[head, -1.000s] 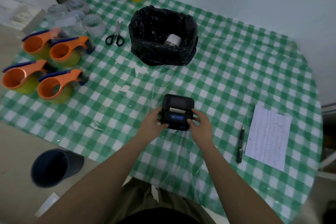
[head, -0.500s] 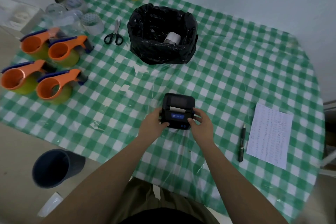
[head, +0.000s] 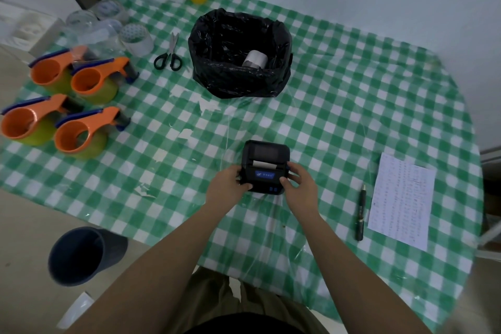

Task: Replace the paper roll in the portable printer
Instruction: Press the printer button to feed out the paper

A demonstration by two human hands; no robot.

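Note:
A small black portable printer point(head: 266, 156) lies on the green checked tablecloth point(head: 339, 106), lid down, with a strip of white paper showing at its slot and a blue label below. My left hand point(head: 227, 185) grips its left side and my right hand point(head: 299, 186) grips its right side, fingers curled over the front corners. A white paper roll point(head: 254, 59) lies inside a black bag-lined bin point(head: 217, 43) at the back of the table.
Several orange tape dispensers point(head: 81, 133) and clear tape rolls point(head: 135, 35) crowd the left side. Black scissors point(head: 169, 54) lie beside the bin. A pen point(head: 360, 214) and a written sheet point(head: 401, 198) lie at the right. A dark bucket point(head: 81, 255) stands on the floor.
Both hands stay on the printer's sides with only slight finger shifts. The camera view has drifted a little.

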